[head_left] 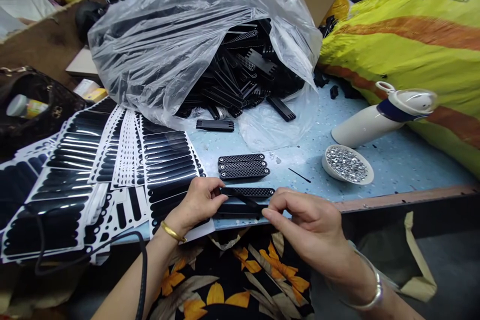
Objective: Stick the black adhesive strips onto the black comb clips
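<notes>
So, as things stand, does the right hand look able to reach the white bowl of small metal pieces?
Probably yes: the right hand seems busy pinching a black strip, but nothing visible stands between it and the white bowl.

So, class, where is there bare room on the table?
Right side, between bowl, bottle and yellow sack; a smaller patch between bowl and plastic bag. Crowded: sheets left, bag behind, black pieces between left hand and right hand.

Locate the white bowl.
In the head view, the bowl sits right of centre on the table, beyond the right hand, in front of the bottle.
</notes>
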Demonstrator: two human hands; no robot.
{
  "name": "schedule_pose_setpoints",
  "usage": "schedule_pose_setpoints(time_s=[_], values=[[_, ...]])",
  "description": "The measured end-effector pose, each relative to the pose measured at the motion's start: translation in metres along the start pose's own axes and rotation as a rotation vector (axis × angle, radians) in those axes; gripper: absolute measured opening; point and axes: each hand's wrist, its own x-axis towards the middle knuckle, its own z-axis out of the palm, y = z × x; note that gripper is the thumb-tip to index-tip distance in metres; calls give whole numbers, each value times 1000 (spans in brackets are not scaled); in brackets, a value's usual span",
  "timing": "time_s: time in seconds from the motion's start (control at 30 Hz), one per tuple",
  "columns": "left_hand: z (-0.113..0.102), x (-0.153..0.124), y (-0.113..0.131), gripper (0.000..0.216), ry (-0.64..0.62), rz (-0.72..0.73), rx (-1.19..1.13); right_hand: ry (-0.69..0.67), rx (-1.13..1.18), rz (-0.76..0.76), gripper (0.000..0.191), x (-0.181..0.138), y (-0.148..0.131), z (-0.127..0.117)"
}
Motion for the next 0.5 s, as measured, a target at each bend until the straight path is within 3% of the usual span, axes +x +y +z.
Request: schedule_pose_setpoints(time_s=[0.17, 0.33, 0.5], values=[[-1, 0, 0, 8, -12, 15, 17, 42, -70, -89, 25, -4, -15, -2], [1, 2, -4, 11, 6, 5, 9, -19, -42, -134, 24, -9, -32, -12], [-1, 2, -4, 22, -40, -4, -75, 45, 43, 58, 26, -8, -15, -22]])
